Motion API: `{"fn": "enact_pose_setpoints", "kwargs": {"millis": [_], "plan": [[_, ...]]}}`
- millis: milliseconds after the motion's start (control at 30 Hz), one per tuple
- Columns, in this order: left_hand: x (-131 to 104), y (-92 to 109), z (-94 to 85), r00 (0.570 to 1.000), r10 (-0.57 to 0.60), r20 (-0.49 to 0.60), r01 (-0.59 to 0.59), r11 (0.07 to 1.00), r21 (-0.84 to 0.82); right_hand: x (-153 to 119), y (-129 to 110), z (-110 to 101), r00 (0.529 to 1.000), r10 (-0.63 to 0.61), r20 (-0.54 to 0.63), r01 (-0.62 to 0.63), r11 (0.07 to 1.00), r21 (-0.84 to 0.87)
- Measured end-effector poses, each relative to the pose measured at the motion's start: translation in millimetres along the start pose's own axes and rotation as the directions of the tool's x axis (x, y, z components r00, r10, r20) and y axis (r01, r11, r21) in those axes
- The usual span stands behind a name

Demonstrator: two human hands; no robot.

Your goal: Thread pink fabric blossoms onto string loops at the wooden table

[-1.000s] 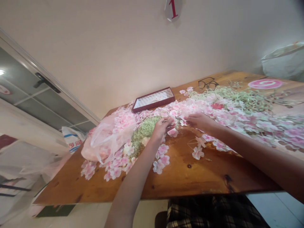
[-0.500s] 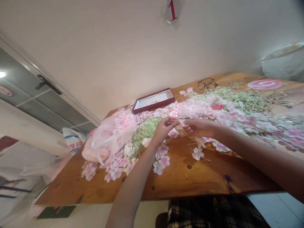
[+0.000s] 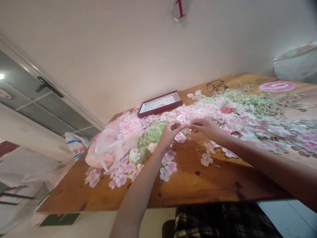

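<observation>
My left hand (image 3: 171, 132) and my right hand (image 3: 206, 127) meet fingertip to fingertip over the middle of the wooden table (image 3: 183, 185). Between them they pinch a pale pink artificial flower (image 3: 185, 122), mostly covered by the fingers. Just below the fingertips lies a loose pink flower (image 3: 180, 137). A heap of green plastic stems (image 3: 151, 136) is beside my left wrist. Nearer to me, below my right hand, a pair of pale flowers on thin stems (image 3: 206, 159) rests on the wood.
A clear plastic bag of pink flowers (image 3: 111, 145) lies at the left. Behind the hands stands a dark red shallow box (image 3: 160, 108). Many flower heads (image 3: 269, 130) and more green stems (image 3: 260, 104) spread to the right, near eyeglasses (image 3: 217, 87) and a pink number disc (image 3: 277, 86).
My right hand has turned, with its fingers now reaching level toward the left fingertips and slightly higher. The flower is more covered by the fingers than before.
</observation>
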State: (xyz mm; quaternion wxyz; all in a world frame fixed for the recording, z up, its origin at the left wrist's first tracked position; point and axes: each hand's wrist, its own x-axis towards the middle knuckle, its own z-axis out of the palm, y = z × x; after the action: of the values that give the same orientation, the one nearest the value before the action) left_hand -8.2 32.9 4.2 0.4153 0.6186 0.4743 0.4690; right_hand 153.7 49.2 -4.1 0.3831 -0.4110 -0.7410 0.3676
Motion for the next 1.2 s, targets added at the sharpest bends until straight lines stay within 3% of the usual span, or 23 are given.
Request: {"fn": "enact_pose_setpoints", "kwargs": {"millis": [500,767,900,1033,1133,1200], "plan": [[0.5,-3.2,-1.6,0.999,0.046,0.004,-0.046,0.994,0.101,-2.8,-8.9,0.1,0.996,0.033,-0.084,-0.039,0.997,-0.073],[1.8,-6.8,-2.5,0.998,0.067,-0.021,-0.062,0.983,0.175,3.4,6.8,-1.2,0.999,0.031,-0.013,-0.032,0.995,-0.092],[3.9,-11.6,-5.2,0.997,0.05,-0.059,-0.034,0.967,0.251,9.2,26.4,-0.8,0.994,-0.101,0.027,0.105,0.948,-0.3],[5.7,-16.7,-7.6,0.997,0.042,-0.066,-0.022,0.961,0.274,14.1,38.4,5.5,0.95,-0.241,0.198,0.31,0.806,-0.504],[7.1,-20.2,-9.8,0.997,0.028,-0.077,-0.005,0.957,0.292,15.1,38.0,8.6,0.95,-0.226,0.217,0.311,0.76,-0.571],[7.9,-21.9,-11.3,0.996,0.02,-0.091,0.007,0.956,0.294,14.0,34.7,7.4,0.972,-0.188,0.145,0.236,0.82,-0.521]]}}
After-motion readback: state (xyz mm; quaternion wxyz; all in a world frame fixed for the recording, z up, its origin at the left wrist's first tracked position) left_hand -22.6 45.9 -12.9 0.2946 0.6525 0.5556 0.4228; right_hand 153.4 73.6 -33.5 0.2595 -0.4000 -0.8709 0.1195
